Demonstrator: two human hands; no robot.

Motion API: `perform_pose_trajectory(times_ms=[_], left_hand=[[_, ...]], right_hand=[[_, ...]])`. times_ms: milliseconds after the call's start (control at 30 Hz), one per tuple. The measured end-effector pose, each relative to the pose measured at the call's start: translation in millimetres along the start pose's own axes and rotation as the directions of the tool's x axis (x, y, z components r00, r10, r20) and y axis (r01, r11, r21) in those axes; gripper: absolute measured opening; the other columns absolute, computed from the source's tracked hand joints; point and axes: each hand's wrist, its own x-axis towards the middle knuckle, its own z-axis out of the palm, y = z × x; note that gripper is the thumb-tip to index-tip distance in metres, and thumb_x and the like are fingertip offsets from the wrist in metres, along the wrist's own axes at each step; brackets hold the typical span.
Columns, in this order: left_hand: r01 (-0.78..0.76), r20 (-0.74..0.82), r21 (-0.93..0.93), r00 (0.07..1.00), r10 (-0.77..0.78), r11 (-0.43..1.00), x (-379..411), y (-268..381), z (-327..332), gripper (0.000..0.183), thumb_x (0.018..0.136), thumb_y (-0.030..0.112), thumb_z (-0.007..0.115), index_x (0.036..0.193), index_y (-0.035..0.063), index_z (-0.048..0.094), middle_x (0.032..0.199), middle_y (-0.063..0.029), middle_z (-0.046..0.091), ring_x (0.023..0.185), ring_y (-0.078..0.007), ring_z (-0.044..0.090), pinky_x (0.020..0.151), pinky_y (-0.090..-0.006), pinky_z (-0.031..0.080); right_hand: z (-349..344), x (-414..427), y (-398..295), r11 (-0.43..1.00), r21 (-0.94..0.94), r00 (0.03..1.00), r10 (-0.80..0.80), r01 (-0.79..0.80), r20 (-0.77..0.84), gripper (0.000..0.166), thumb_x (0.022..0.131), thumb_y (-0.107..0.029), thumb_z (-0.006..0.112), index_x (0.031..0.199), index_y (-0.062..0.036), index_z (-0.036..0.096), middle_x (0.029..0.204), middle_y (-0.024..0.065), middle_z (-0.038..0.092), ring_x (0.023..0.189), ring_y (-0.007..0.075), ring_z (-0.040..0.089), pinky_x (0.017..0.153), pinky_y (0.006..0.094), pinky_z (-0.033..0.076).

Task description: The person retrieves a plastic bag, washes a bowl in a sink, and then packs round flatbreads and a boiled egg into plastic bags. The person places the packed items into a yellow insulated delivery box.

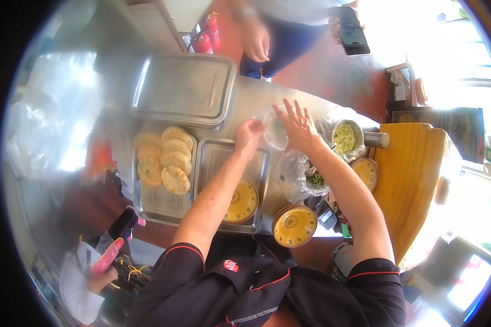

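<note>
A round, clear plastic container or lid lies on the steel counter between my two hands. My left hand, fingers curled, is at its left edge; whether it pinches the rim cannot be told. My right hand is spread flat over its right side. Below my left forearm, a steel tray holds a yellow patterned bowl. Further left, browned round flatbreads lie in rows in another steel tray. Right of my right hand stands a plastic-lined bowl of chopped pale green vegetable.
Stacked steel trays sit at the back left. Yellow bowls are stacked at the near edge, and a wooden board lies right. A person holding a phone stands across the counter. Another person's hand is at lower left.
</note>
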Motion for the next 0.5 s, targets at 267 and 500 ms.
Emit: perform_pose_trajectory(times_ms=[267, 500], left_hand=[[-0.270, -0.037, 0.223, 0.958, 0.284, 0.937, -9.5, 1.7, -5.9, 0.031, 0.091, 0.019, 0.081, 0.114, 0.0023, 0.068, 0.094, -0.0065, 0.069, 0.078, -0.0134, 0.065, 0.065, -0.0286, 0.054], [-0.353, -0.103, 0.382, 0.902, 0.419, 0.854, -162.0, -21.6, -113.2, 0.031, 0.098, 0.010, 0.071, 0.127, 0.0028, 0.061, 0.106, -0.0053, 0.065, 0.090, -0.0135, 0.062, 0.079, -0.0253, 0.052]], right_hand=[[-5.3, 6.0, -9.4, 0.992, 0.051, 0.986, 0.108, -0.115, 0.128, 0.150, 0.046, -0.034, 0.103, 0.165, -0.0306, 0.014, 0.168, 0.0251, 0.019, 0.151, 0.0550, 0.024, 0.115, 0.0614, 0.040], [8.3, 7.3, -6.0, 0.987, 0.120, 0.990, 0.092, -0.105, 0.108, 0.154, 0.043, -0.040, 0.103, 0.166, -0.0346, 0.011, 0.168, 0.0269, 0.017, 0.149, 0.0600, 0.019, 0.115, 0.0642, 0.040]])
